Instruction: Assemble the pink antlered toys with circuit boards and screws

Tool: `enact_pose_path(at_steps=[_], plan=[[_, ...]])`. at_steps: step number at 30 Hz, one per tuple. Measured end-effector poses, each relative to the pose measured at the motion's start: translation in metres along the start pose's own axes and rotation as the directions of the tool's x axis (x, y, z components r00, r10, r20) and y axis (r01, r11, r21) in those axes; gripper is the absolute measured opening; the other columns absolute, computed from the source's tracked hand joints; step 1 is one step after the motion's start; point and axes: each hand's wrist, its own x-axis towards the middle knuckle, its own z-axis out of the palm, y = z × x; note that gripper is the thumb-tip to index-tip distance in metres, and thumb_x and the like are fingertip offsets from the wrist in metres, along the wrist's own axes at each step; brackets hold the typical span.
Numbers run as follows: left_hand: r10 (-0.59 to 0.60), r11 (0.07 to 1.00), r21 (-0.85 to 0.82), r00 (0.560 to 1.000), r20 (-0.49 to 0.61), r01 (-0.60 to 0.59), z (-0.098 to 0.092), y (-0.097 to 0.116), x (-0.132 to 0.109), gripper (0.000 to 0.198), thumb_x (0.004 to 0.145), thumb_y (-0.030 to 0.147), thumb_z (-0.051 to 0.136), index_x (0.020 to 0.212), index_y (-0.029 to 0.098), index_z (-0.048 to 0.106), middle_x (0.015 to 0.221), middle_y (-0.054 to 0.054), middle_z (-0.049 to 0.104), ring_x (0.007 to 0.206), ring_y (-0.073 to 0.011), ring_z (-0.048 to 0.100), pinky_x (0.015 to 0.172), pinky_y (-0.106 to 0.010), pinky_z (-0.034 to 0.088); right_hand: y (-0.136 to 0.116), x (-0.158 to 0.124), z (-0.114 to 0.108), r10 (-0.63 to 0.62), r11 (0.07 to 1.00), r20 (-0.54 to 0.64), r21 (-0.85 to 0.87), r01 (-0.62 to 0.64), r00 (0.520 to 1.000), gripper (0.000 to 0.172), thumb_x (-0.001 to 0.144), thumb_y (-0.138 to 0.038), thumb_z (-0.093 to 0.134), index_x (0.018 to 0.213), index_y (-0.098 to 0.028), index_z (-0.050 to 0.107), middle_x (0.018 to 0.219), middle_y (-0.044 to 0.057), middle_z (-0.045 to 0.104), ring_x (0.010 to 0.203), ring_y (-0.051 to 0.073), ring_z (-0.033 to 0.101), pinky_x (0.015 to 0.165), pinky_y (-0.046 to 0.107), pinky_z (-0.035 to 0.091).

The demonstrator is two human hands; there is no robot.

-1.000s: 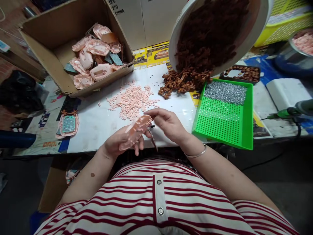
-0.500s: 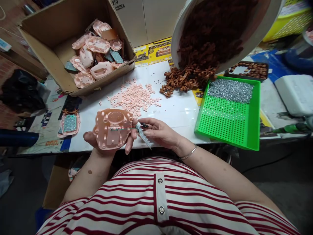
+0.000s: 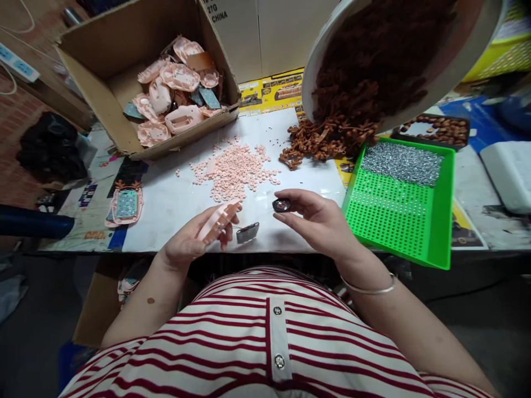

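Observation:
My left hand (image 3: pixel 188 241) grips a pink plastic shell (image 3: pixel 218 220), held edge-on over the near edge of the white table (image 3: pixel 166 210). Thin wires run from the shell to a small grey board (image 3: pixel 248 232) hanging beside it. My right hand (image 3: pixel 321 221) pinches a small round black part (image 3: pixel 281 205) between thumb and fingers, a little to the right of the shell. A heap of small pink buttons (image 3: pixel 234 168) lies on the table just beyond both hands.
A cardboard box (image 3: pixel 136 72) of pink shells stands at the back left. A tipped white bowl (image 3: pixel 398 55) spills brown rubbery pieces (image 3: pixel 319 141) at the back right. A green tray (image 3: pixel 398 199) holds silver screws (image 3: pixel 402 163). One finished pink piece (image 3: pixel 125 205) lies at the left.
The pink shell has turned from flat and face-up to edge-on in my left hand. My right hand has pulled away to the right, now pinching the round black part; the grey board hangs free.

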Motion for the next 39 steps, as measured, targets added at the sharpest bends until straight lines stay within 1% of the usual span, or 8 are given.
enact_pose_path(at_steps=[3,6,12,17,24,32,35,39], plan=[[-0.001,1.0,-0.022,0.995,-0.104,-0.001,0.014,-0.003,0.003,0.082,0.06,0.052,0.09,0.132,0.021,0.069,0.14,-0.013,0.063,0.124,-0.0325,0.061,0.108,-0.042,0.047,-0.029,-0.004,-0.001,-0.118,0.945,0.197,-0.28,0.171,0.973,0.023,0.087,-0.024,0.073,0.109,-0.02,0.073,0.097,0.005,0.078,0.086,0.016,0.072,0.082,0.03,0.057],[-0.021,0.987,-0.161,0.997,-0.076,0.008,0.035,-0.009,0.008,0.076,0.062,0.054,0.087,0.129,0.022,0.069,0.135,-0.011,0.067,0.134,-0.0363,0.056,0.116,-0.047,0.04,-0.046,-0.003,0.011,-0.123,0.899,0.358,-0.355,0.256,0.925,0.022,0.089,-0.018,0.069,0.111,-0.019,0.071,0.097,0.005,0.078,0.084,0.015,0.071,0.078,0.029,0.055],[-0.106,0.932,-0.358,0.985,-0.137,0.051,0.054,-0.028,0.012,0.074,0.067,0.062,0.081,0.128,0.022,0.067,0.108,-0.012,0.074,0.103,-0.0338,0.071,0.093,-0.049,0.056,-0.027,-0.001,0.035,-0.169,0.905,0.061,-0.386,0.179,0.984,0.02,0.086,-0.022,0.074,0.1,-0.02,0.061,0.077,-0.002,0.069,0.065,0.012,0.062,0.059,0.024,0.049],[-0.141,0.888,-0.457,0.977,-0.158,0.054,0.053,-0.037,0.013,0.064,0.064,0.059,0.086,0.115,0.023,0.071,0.094,-0.006,0.075,0.085,-0.0246,0.072,0.084,-0.04,0.058,-0.01,-0.005,0.035,-0.45,0.746,0.08,-0.513,0.424,0.889,0.013,0.095,-0.025,0.067,0.107,-0.02,0.068,0.081,0.002,0.07,0.072,0.014,0.064,0.064,0.026,0.052],[-0.188,0.86,-0.495,0.978,-0.085,0.123,0.055,-0.036,0.016,0.062,0.067,0.06,0.084,0.112,0.018,0.071,0.092,-0.006,0.076,0.083,-0.0247,0.073,0.085,-0.041,0.057,0.001,-0.01,0.036,-0.622,0.548,0.095,-0.656,0.519,0.777,0.02,0.099,-0.021,0.06,0.115,-0.021,0.072,0.086,0.006,0.07,0.073,0.016,0.066,0.061,0.028,0.056],[-0.17,0.849,-0.525,0.971,-0.166,0.059,0.058,-0.036,0.018,0.087,0.069,0.052,0.085,0.145,0.022,0.054,0.108,-0.007,0.076,0.096,-0.0267,0.072,0.092,-0.039,0.053,0.001,-0.008,0.035,-0.559,0.732,-0.09,-0.52,0.441,0.824,0.021,0.094,-0.017,0.066,0.112,-0.026,0.074,0.094,0.004,0.067,0.086,0.016,0.066,0.071,0.032,0.058],[-0.203,0.855,-0.503,0.975,-0.092,0.131,0.057,-0.038,0.018,0.084,0.069,0.055,0.084,0.141,0.022,0.057,0.104,-0.008,0.075,0.091,-0.0265,0.071,0.087,-0.039,0.054,0.004,-0.007,0.036,-0.541,0.743,-0.093,-0.52,0.422,0.836,0.019,0.095,-0.018,0.066,0.11,-0.026,0.075,0.094,0.004,0.066,0.087,0.017,0.065,0.072,0.034,0.057],[-0.188,0.884,-0.448,0.978,-0.087,0.13,0.057,-0.04,0.019,0.069,0.064,0.062,0.084,0.116,0.02,0.069,0.097,-0.008,0.074,0.084,-0.024,0.069,0.083,-0.038,0.055,0.006,-0.009,0.038,-0.515,0.708,-0.068,-0.597,0.378,0.855,0.017,0.096,-0.023,0.063,0.107,-0.026,0.075,0.097,0.007,0.067,0.087,0.02,0.064,0.074,0.038,0.056]])
